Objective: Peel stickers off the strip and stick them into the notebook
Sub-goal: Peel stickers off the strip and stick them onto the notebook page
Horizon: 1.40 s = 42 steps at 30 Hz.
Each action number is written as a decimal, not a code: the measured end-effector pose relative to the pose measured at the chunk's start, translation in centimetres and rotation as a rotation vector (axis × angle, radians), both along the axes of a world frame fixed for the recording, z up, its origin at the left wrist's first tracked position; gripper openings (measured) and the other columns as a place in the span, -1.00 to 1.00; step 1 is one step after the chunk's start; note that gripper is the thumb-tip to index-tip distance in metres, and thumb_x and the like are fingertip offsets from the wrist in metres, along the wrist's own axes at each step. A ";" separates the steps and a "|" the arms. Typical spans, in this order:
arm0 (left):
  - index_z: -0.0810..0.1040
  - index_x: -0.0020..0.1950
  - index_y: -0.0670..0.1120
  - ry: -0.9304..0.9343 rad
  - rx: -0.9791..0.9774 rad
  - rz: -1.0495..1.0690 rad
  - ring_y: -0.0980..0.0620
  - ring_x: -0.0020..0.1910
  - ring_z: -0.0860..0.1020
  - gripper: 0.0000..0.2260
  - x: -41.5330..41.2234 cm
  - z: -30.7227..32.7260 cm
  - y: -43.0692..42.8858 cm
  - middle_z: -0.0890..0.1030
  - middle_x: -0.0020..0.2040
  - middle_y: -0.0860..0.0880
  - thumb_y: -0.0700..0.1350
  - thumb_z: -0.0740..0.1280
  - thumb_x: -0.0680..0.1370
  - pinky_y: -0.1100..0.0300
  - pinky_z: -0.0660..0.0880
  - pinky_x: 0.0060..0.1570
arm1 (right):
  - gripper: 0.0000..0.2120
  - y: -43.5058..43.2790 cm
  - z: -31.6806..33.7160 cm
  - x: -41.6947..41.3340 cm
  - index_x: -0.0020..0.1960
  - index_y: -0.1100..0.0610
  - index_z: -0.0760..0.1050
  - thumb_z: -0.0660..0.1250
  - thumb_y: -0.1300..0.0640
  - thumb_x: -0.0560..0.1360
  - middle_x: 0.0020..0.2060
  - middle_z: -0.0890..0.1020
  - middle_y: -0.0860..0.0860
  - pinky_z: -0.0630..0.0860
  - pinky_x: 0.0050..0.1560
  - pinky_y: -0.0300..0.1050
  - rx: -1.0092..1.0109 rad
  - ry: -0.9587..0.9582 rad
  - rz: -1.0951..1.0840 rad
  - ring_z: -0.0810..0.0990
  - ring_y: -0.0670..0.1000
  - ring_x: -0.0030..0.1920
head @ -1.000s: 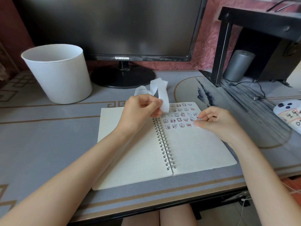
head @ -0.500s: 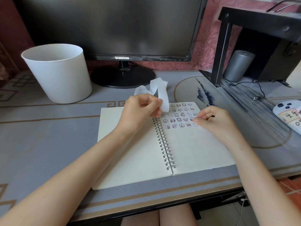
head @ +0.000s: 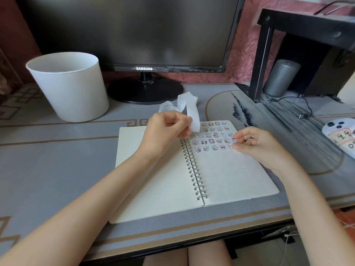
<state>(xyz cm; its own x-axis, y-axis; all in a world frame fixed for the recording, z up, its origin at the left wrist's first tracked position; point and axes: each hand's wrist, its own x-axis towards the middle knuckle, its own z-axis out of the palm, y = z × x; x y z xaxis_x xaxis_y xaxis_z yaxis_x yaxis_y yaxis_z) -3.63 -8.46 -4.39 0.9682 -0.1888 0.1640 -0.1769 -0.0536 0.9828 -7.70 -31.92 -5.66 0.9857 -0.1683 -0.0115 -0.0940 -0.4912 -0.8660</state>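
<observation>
An open spiral notebook (head: 226, 175) lies on the desk in front of me. Several small cartoon stickers (head: 212, 138) sit in rows across the top of its right page. My left hand (head: 166, 129) pinches a curled white sticker strip (head: 189, 109) above the spiral binding. My right hand (head: 257, 144) rests on the right page, thumb and forefinger together at the right end of the sticker rows, touching the paper. Whether a sticker is under the fingertips is hidden.
A white bucket (head: 71, 87) stands at the back left. A black monitor (head: 146, 35) on a round foot is behind the notebook. At the right are a black shelf frame (head: 263, 60), a grey cylinder (head: 280, 77), a cable and a phone (head: 340, 135).
My right hand has slid slightly left and up along the sticker rows. The left hand and strip have barely moved.
</observation>
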 end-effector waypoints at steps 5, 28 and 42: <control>0.62 -0.23 -0.15 -0.005 -0.001 0.000 0.08 -0.30 0.60 -0.83 0.1 -0.1 0.0 0.62 -0.35 -0.03 -0.21 0.33 0.56 0.23 0.61 -0.16 | -0.83 0.4 0.2 -0.1 -0.06 0.11 0.54 0.48 0.21 0.40 -0.17 0.58 0.02 0.42 -0.17 -0.28 0.016 -0.007 -0.023 0.50 -0.06 -0.23; 0.59 -0.25 -0.16 -0.068 -0.017 0.000 0.09 -0.32 0.60 -0.81 0.0 0.1 0.2 0.58 -0.36 0.09 -0.21 0.32 0.57 0.21 0.60 -0.24 | -0.82 5.9 3.0 1.0 0.01 0.00 0.51 0.45 0.09 0.43 -0.14 0.66 -0.10 0.44 -0.08 -0.21 -0.079 -0.312 0.199 0.58 -0.09 -0.12; 0.56 -0.16 -0.25 -0.069 -0.053 -0.006 0.08 -0.34 0.59 -0.82 0.3 0.1 0.3 0.54 -0.29 -0.09 -0.20 0.28 0.60 0.26 0.54 -0.36 | -0.84 7.3 1.9 1.1 -0.16 -0.02 0.54 0.44 0.22 0.42 -0.24 0.62 -0.11 0.49 -0.10 -0.07 0.054 -0.386 0.214 0.58 -0.01 -0.14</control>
<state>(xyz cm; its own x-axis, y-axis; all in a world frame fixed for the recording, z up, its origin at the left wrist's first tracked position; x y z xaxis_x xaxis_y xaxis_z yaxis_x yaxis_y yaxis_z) -3.30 -8.13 -4.33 0.9531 -0.1842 0.2403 -0.2447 -0.0010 0.9696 -6.56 -24.64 -3.77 0.9321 0.0303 0.3610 0.3400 -0.4173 -0.8428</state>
